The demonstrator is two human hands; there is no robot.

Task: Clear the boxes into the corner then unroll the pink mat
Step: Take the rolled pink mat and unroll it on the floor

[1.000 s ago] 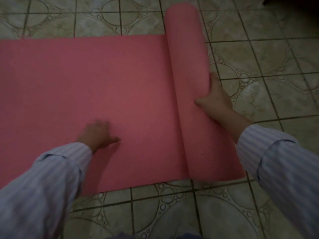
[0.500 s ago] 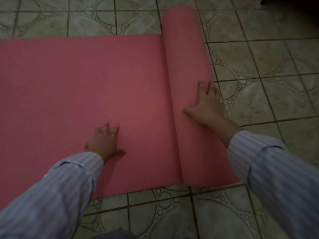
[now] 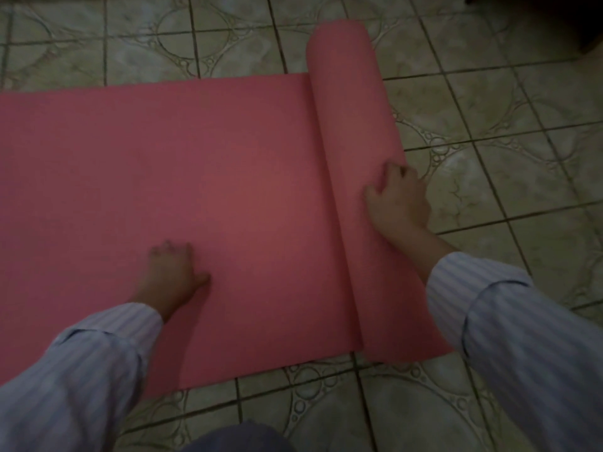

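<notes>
The pink mat (image 3: pixel 202 177) lies partly unrolled on the tiled floor, its flat part running off the left edge of the view. Its rolled part (image 3: pixel 352 119) stands as a thick tube on the right, running from far to near. My right hand (image 3: pixel 399 200) rests on the right side of the roll, fingers curled against it. My left hand (image 3: pixel 173 272) presses flat on the unrolled part, fingers bent. Both arms wear striped light-blue sleeves. No boxes are in view.
Patterned grey-green floor tiles (image 3: pixel 489 164) surround the mat to the right, far side and near side. A dark object (image 3: pixel 554 17) sits in the top right corner. My knee in blue cloth (image 3: pixel 238 438) shows at the bottom edge.
The roll has shifted slightly to the right, widening the flat part. My right hand curled its fingers on the roll's side; my left hand stayed pressed on the flat mat.
</notes>
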